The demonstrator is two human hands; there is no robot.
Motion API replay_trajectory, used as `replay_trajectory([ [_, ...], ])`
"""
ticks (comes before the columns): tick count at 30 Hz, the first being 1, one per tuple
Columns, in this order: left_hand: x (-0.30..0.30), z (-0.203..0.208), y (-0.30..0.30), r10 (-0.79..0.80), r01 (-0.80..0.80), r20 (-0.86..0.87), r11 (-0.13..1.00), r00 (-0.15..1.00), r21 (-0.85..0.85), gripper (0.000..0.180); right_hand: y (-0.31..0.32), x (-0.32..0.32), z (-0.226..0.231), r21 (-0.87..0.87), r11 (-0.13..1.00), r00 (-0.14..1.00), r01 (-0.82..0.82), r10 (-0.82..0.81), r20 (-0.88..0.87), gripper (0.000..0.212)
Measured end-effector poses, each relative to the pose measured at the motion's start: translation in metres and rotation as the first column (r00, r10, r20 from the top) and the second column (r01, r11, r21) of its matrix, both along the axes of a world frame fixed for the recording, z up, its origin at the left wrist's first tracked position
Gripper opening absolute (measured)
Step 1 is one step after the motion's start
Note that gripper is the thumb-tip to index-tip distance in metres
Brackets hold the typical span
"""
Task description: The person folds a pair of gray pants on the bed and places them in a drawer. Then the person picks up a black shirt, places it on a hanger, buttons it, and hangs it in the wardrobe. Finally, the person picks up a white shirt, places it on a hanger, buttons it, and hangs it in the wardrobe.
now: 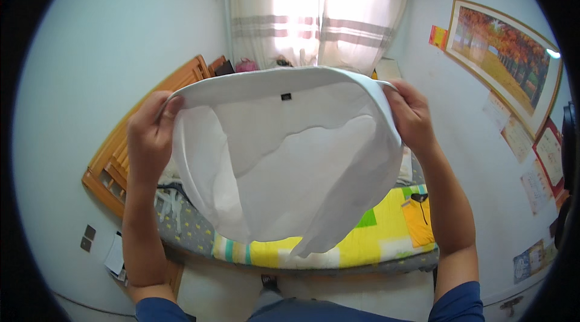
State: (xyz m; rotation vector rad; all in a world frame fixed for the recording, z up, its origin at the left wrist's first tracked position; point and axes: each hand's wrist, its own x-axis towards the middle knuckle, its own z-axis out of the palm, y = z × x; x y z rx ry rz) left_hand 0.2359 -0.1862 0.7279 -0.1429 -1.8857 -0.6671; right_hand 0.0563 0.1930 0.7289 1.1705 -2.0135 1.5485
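White garment [284,153] held up in the air in front of the camera, above the bed [362,243]; not resting on anything. Long axis runs left to right between the two hands; top edge arches upward, small dark tag near its middle, loose fabric hangs down toward the bed's near edge. Inside layers show, so the opening faces the camera.

Left hand [148,141]: fingers curled, pinching the garment's left top corner. Right hand [412,115]: fingers closed, pinching the right top corner.

Bed carries a patchwork cover in yellow, green and orange. Wooden headboard [130,135] at the bed's left end. Striped curtain [317,11] behind; framed autumn picture [504,56] on the right wall.
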Motion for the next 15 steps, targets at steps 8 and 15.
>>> replay_trajectory([
  [8, -0.012, -0.042, 0.011, 0.113, -0.086, 0.535, 0.994, 0.837, -0.074, 0.031, 0.012, -0.015, -0.06, 0.242, 0.97, 0.969, 0.026, -0.084, 0.231, 0.029],
  [15, -0.052, -0.185, -0.002, -0.173, 0.053, 0.6, 0.976, 0.781, 0.211, 0.034, -0.002, -0.04, -0.16, 0.371, 0.925, 0.963, 0.077, -0.166, 0.214, 0.032],
])
